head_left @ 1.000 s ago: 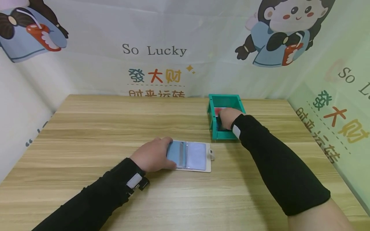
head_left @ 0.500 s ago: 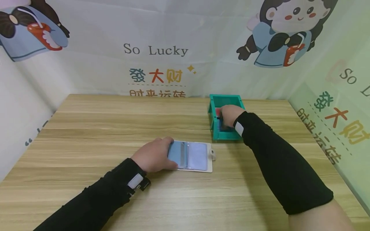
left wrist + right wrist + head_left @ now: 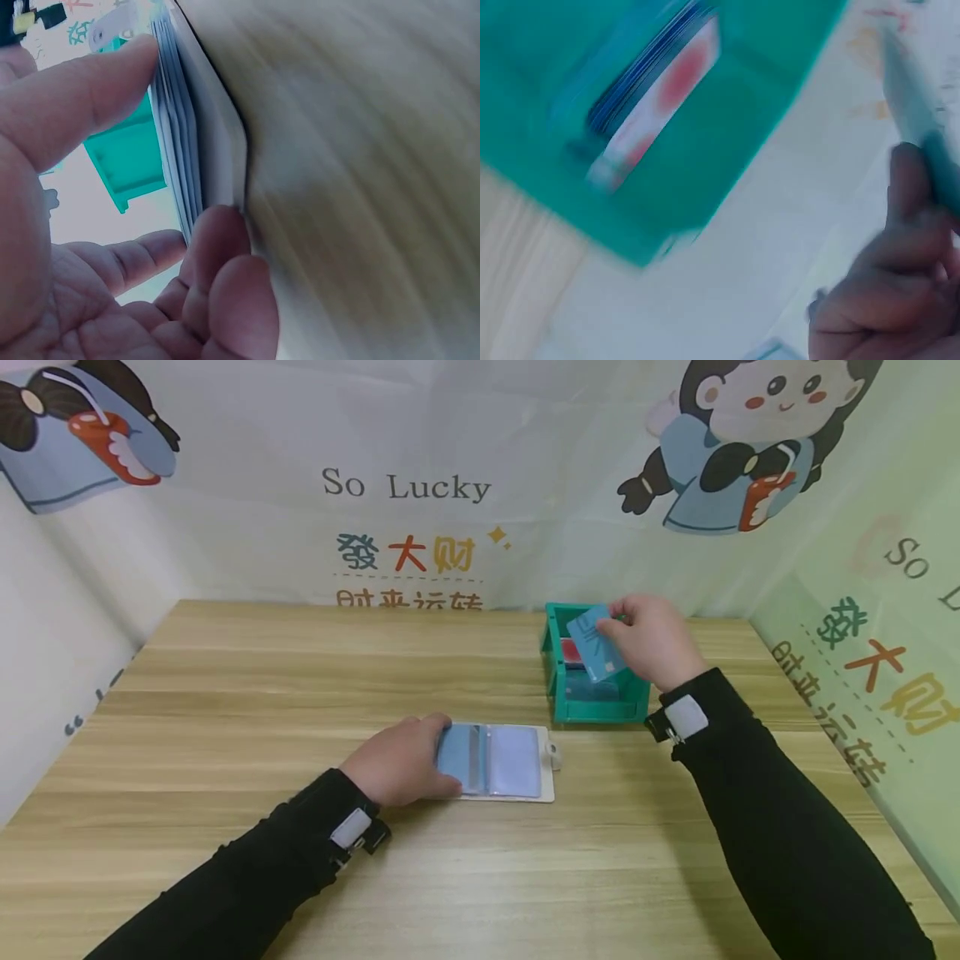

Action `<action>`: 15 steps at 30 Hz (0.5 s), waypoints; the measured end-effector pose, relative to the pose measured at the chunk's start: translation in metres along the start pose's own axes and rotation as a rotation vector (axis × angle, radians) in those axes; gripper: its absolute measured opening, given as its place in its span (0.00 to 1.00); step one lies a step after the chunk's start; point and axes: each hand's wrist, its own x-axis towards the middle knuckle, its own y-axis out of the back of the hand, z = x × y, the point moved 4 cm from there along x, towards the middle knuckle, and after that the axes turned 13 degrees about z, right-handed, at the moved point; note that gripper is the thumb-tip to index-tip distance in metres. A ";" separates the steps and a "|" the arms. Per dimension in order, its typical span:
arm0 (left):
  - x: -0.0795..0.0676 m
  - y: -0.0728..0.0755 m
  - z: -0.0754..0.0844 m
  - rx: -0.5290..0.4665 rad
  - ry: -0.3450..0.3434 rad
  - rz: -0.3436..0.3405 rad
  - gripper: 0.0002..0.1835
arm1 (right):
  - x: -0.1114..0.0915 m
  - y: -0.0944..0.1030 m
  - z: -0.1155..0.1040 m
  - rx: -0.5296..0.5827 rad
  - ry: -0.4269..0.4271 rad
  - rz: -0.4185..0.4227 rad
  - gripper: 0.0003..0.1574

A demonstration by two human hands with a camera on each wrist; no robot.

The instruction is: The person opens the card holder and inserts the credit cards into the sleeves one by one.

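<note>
A white card holder (image 3: 546,781) lies opened flat on the table, with clear sleeves (image 3: 513,762) and a snap tab on its right edge. My left hand (image 3: 397,764) grips its left end between thumb and fingers; in the left wrist view the layered sleeves (image 3: 176,135) show edge-on. Over the green box (image 3: 600,713), my right hand (image 3: 656,639) pinches a light blue card (image 3: 592,639) by its upper right corner, tilted. Inside the box are a red-and-white card (image 3: 572,652) and dark blue cards (image 3: 649,71), standing on edge in the right wrist view.
The wooden table (image 3: 300,668) meets a printed cloth backdrop (image 3: 405,435) behind the box. More printed cloth (image 3: 862,635) borders the right side, and a white sheet (image 3: 60,610) the left.
My right hand has come up out of the green box with the light blue card, its wrist turning. The left hand and card holder stay in place.
</note>
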 end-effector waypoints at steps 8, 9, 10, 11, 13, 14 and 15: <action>0.002 0.003 0.000 -0.020 -0.001 0.010 0.46 | -0.068 -0.056 -0.030 0.223 -0.073 -0.346 0.15; 0.002 0.003 0.000 -0.016 -0.001 0.011 0.46 | -0.073 -0.064 -0.033 0.219 -0.082 -0.382 0.15; 0.002 0.003 0.000 -0.012 0.000 0.011 0.47 | -0.077 -0.072 -0.035 0.202 -0.080 -0.404 0.14; 0.002 0.003 0.000 -0.009 0.001 0.008 0.47 | -0.080 -0.078 -0.036 0.185 -0.077 -0.416 0.14; 0.001 0.002 0.001 -0.002 -0.001 0.002 0.47 | -0.083 -0.088 -0.038 0.139 -0.066 -0.425 0.14; 0.001 0.002 0.001 0.001 -0.002 -0.002 0.47 | -0.084 -0.092 -0.039 0.125 -0.071 -0.430 0.15; 0.000 0.002 0.001 0.005 -0.001 -0.004 0.48 | -0.085 -0.094 -0.039 0.110 -0.078 -0.435 0.16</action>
